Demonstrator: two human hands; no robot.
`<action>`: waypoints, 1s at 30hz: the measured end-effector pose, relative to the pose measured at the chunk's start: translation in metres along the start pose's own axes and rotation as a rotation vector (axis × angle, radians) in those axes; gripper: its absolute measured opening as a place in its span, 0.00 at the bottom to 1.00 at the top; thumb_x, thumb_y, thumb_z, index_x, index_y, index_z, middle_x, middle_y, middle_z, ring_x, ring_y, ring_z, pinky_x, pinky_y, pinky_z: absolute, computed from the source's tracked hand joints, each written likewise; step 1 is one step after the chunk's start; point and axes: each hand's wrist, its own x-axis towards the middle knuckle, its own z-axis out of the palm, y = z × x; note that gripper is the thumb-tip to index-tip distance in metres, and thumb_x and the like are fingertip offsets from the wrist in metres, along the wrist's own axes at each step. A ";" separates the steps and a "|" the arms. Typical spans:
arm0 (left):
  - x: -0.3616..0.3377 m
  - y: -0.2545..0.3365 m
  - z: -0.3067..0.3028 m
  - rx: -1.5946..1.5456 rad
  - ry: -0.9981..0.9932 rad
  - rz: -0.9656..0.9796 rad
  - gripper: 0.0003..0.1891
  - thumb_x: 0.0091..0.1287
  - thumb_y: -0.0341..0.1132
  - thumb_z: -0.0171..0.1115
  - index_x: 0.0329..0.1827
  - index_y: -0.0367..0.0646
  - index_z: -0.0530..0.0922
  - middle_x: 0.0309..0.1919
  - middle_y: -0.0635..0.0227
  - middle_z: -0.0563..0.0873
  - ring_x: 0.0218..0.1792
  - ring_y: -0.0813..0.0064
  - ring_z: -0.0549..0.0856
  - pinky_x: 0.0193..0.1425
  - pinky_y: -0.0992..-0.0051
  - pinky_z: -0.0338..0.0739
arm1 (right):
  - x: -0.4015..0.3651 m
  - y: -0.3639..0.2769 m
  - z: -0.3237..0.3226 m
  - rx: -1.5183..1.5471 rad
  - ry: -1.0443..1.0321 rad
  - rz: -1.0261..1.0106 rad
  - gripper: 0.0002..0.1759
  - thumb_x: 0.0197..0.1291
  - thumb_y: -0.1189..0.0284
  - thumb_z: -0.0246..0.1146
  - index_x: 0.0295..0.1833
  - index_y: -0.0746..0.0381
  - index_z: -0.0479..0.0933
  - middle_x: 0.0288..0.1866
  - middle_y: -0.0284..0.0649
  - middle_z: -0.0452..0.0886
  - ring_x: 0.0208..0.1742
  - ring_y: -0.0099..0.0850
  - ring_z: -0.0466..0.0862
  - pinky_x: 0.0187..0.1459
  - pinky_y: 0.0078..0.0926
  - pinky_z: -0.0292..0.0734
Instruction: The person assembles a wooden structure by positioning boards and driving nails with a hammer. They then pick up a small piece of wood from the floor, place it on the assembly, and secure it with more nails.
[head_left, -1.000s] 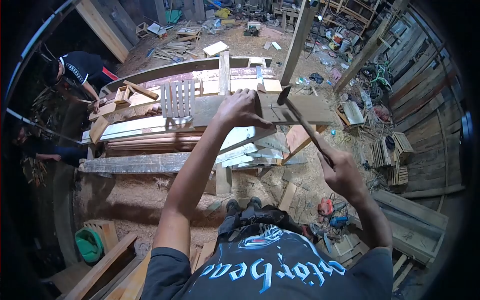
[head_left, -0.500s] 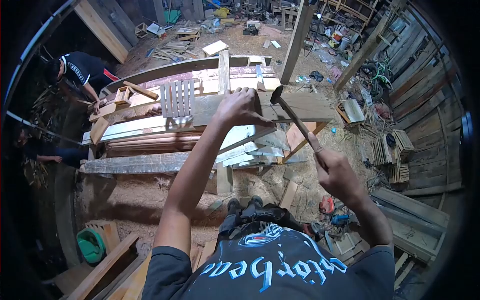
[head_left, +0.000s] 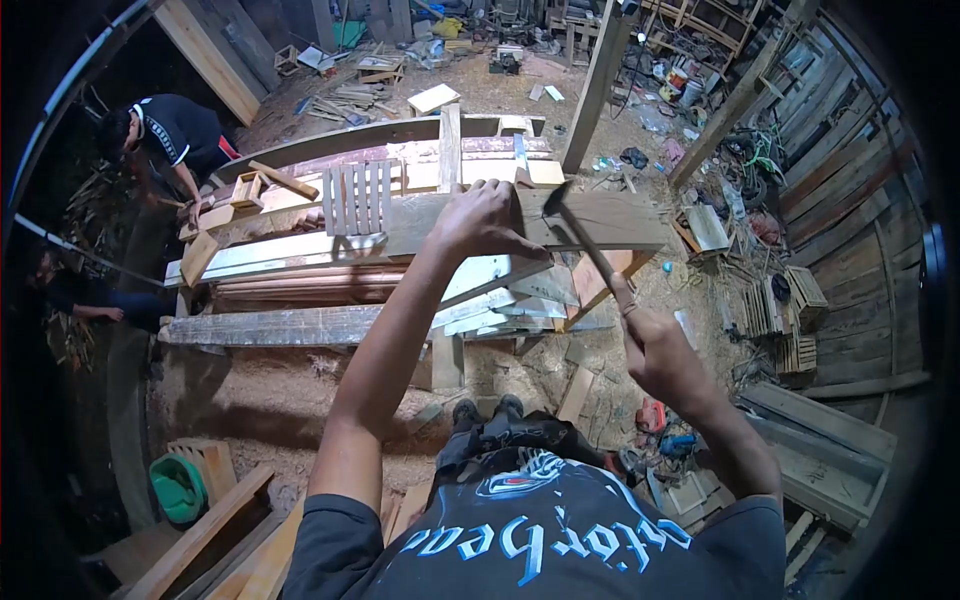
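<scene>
My left hand is wrapped over a dark wooden piece standing on a wide plank; its fingers are bent round the top edge. In my right hand is the wooden handle of a hammer. The hammer's dark head is just above the plank, a little right of my left hand. Left of that hand, a slatted wooden piece leans upright at the plank's end. Whitish boards lie stacked below the plank.
A co-worker bends over the bench's far left end, and another person's hand shows below. A post rises behind the plank. A green container stands lower left, crates at right, red and blue tools on the floor.
The hammer head has tilted and dropped slightly towards the plank, and my right hand has moved slightly down. My left hand keeps its place. The co-worker at left has shifted a little.
</scene>
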 end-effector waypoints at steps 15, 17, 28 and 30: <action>-0.002 0.006 -0.003 0.017 0.010 0.003 0.59 0.36 0.80 0.71 0.56 0.31 0.74 0.53 0.49 0.83 0.63 0.54 0.80 0.70 0.49 0.66 | -0.004 0.004 0.000 0.083 0.160 0.050 0.37 0.60 0.82 0.57 0.77 0.62 0.63 0.28 0.52 0.76 0.28 0.44 0.79 0.34 0.39 0.75; -0.003 0.009 -0.008 -0.034 -0.081 -0.016 0.56 0.38 0.77 0.72 0.57 0.34 0.73 0.55 0.48 0.80 0.62 0.54 0.79 0.70 0.52 0.65 | -0.007 0.009 0.002 0.053 0.006 -0.063 0.39 0.59 0.84 0.58 0.79 0.61 0.61 0.30 0.50 0.76 0.25 0.39 0.78 0.29 0.37 0.74; -0.001 0.005 -0.003 0.002 -0.023 0.002 0.58 0.37 0.79 0.71 0.57 0.31 0.74 0.55 0.48 0.82 0.64 0.54 0.78 0.72 0.49 0.63 | -0.001 -0.015 -0.014 0.143 0.276 0.050 0.39 0.58 0.83 0.55 0.78 0.62 0.60 0.32 0.54 0.77 0.31 0.50 0.80 0.37 0.45 0.76; -0.003 0.005 -0.003 -0.016 -0.030 0.016 0.59 0.37 0.79 0.70 0.57 0.30 0.74 0.56 0.48 0.81 0.64 0.53 0.78 0.72 0.49 0.63 | -0.003 -0.009 -0.002 0.125 0.395 0.122 0.38 0.59 0.82 0.55 0.78 0.63 0.61 0.31 0.54 0.78 0.28 0.51 0.79 0.36 0.45 0.75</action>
